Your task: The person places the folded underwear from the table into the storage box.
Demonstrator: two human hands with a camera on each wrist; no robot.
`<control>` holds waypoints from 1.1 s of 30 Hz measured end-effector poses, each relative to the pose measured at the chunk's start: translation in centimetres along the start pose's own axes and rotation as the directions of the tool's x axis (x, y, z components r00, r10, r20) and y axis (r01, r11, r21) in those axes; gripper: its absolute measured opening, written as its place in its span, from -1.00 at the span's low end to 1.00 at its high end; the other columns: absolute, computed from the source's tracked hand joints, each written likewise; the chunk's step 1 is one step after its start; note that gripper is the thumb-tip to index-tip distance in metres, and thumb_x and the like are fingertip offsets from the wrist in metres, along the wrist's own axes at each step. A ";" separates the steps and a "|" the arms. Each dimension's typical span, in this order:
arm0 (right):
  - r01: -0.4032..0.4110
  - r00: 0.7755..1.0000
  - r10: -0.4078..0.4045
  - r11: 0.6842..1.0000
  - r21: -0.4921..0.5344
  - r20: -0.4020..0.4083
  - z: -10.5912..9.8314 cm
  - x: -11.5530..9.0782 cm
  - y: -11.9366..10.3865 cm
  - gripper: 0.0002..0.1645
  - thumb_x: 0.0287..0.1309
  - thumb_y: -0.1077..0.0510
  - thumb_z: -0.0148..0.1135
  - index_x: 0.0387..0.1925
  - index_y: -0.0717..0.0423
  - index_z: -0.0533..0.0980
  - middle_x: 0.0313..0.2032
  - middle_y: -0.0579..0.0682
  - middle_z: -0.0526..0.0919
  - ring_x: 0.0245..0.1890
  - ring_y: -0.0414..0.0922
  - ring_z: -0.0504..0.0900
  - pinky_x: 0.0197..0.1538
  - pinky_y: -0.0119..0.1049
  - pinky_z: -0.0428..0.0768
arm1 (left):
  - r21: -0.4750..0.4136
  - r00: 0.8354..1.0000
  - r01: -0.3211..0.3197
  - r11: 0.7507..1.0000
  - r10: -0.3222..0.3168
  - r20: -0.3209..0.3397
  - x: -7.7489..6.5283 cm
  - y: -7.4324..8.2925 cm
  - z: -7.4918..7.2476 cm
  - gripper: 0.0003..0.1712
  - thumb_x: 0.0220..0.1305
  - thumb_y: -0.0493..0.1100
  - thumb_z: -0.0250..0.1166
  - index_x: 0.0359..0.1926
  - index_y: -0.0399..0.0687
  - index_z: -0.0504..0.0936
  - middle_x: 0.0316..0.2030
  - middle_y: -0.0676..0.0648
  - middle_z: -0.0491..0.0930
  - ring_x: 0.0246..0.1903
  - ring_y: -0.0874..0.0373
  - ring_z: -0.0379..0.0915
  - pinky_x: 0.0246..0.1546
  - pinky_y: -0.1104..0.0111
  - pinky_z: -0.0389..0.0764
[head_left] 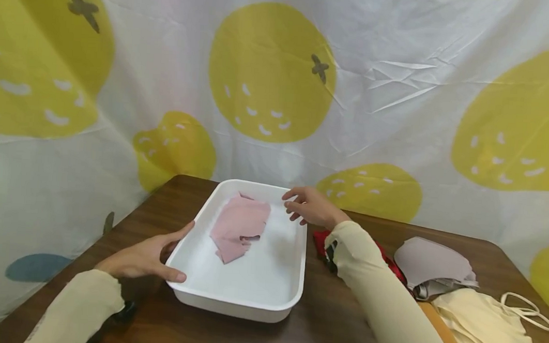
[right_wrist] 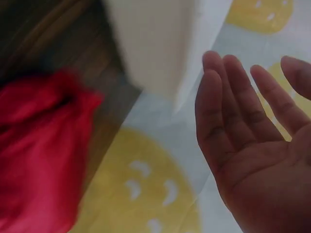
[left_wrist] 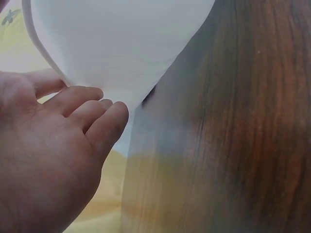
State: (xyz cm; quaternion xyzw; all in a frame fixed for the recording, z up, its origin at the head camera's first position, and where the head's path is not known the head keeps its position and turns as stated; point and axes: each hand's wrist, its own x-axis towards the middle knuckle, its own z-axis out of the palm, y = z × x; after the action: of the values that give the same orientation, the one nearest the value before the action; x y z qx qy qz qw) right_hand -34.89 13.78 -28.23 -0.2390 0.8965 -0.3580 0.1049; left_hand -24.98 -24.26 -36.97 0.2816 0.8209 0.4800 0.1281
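Note:
A white rectangular tray [head_left: 269,277] stands on the table, longer from front to back. In it lies a flat, wrinkled pink cloth [head_left: 241,219] with ragged-looking edges. My left hand [head_left: 139,255] holds the tray's left side, its thumb along the rim near the front corner. The left wrist view shows the other fingers bent against the outer wall. Over the far right corner hovers my right hand [head_left: 316,207], fingers loosely bent and apart, nothing in them. In the right wrist view its palm faces the camera, beside the tray's blurred wall [right_wrist: 155,43].
Right of the tray, a red cloth [right_wrist: 43,150] lies partly behind my right forearm. Beyond it are a greyish-mauve folded garment [head_left: 432,265], a cream garment [head_left: 485,327] with a thin strap, and something orange. A fruit-patterned curtain [head_left: 265,160] hangs along the brown table's [head_left: 331,330] back and sides.

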 end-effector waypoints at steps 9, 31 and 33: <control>-0.064 0.988 0.051 0.994 -0.084 -0.148 -3.9 -4.5 6.9 -0.65 0.44 0.18 0.06 0.08 0.34 0.54 -0.03 0.34 0.68 -0.13 0.03 0.71 -0.13 -0.17 0.67 | 0.060 0.999 0.041 0.997 -0.039 -0.027 -0.1 0.2 -0.1 0.39 0.04 -0.03 0.57 0.59 -0.21 -0.25 0.54 -0.47 -0.11 0.35 -0.28 0.21 0.07 0.62 0.41; -0.241 0.970 0.241 0.939 -0.245 -0.031 -4.5 -7.7 13.1 0.14 0.08 -0.08 0.47 0.45 0.43 0.11 0.25 0.52 0.44 0.23 0.35 0.49 0.15 0.08 0.57 | 0.054 1.000 0.027 0.998 -0.027 -0.003 -0.2 0.4 0.0 0.38 0.06 -0.05 0.56 0.59 -0.22 -0.26 0.54 -0.48 -0.10 0.34 -0.26 0.23 0.08 0.60 0.44; -0.262 0.965 0.256 0.928 -0.266 -0.059 -4.1 -7.5 13.3 0.21 -0.02 -0.11 0.52 0.45 0.42 0.11 0.25 0.50 0.45 0.24 0.37 0.46 0.22 0.13 0.51 | 0.081 1.000 0.028 0.996 -0.028 -0.008 -0.2 0.5 -0.1 0.38 0.05 -0.03 0.57 0.59 -0.21 -0.24 0.53 -0.47 -0.07 0.34 -0.25 0.24 0.08 0.61 0.42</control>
State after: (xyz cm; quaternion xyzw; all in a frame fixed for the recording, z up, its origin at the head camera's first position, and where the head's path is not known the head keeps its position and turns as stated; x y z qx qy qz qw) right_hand -34.58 28.35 -34.29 -0.1266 0.9618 -0.2177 0.1072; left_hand -24.67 -24.28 -36.54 0.2734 0.8439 0.4455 0.1206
